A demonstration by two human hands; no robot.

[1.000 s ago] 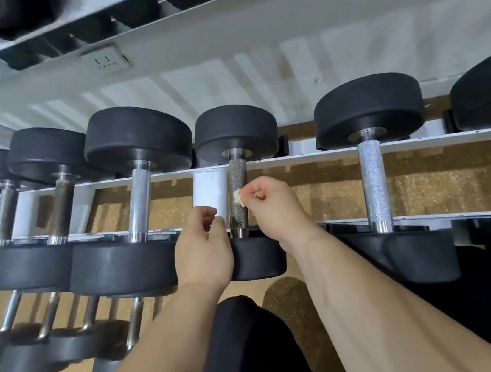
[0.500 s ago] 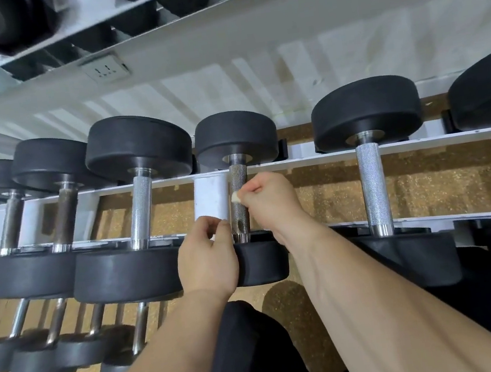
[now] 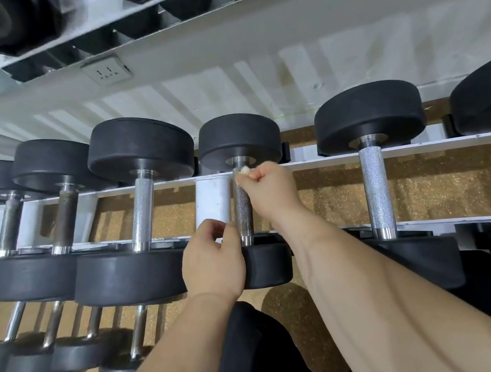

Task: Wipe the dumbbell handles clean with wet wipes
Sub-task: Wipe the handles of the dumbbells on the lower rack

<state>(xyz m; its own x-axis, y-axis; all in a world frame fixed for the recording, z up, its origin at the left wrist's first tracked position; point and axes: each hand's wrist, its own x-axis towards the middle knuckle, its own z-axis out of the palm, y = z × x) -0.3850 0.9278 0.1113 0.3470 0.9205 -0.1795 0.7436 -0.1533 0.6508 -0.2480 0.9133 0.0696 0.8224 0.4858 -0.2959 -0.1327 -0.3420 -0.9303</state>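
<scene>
Wipe (image 3: 243,170), pinched in the right hand (image 3: 263,180), now sits higher on the dumbbell handle (image 3: 243,208), by the far head (image 3: 237,137), mid-rack (image 3: 328,161). Left hand (image 3: 213,258) stays at the near head (image 3: 267,264); its grip I cannot tell.

Illumination is bright, even and diffuse, with no hard glare. Pale light bands stripe the white wall (image 3: 256,90) at 12 o'clock. Dumbbell heads and rails throw soft-edged dark shadows on the speckled floor (image 3: 441,191) at 3 o'clock. The chrome handle (image 3: 376,187) at 3 o'clock sparkles with pinpoint highlights. The wet wipe (image 3: 243,170) reads pale, with little detail.

Focus is crisp at centre, where the knurling on the centre dumbbell (image 3: 243,208) is legible. Softness and smear grow toward 9 and 11 o'clock.

Wide-angle distortion is evident. The rack rail (image 3: 420,147) runs skewed, the wall socket (image 3: 106,70) tilts at 11 o'clock, and the right forearm (image 3: 379,308) stretches broad at 5 o'clock.
</scene>
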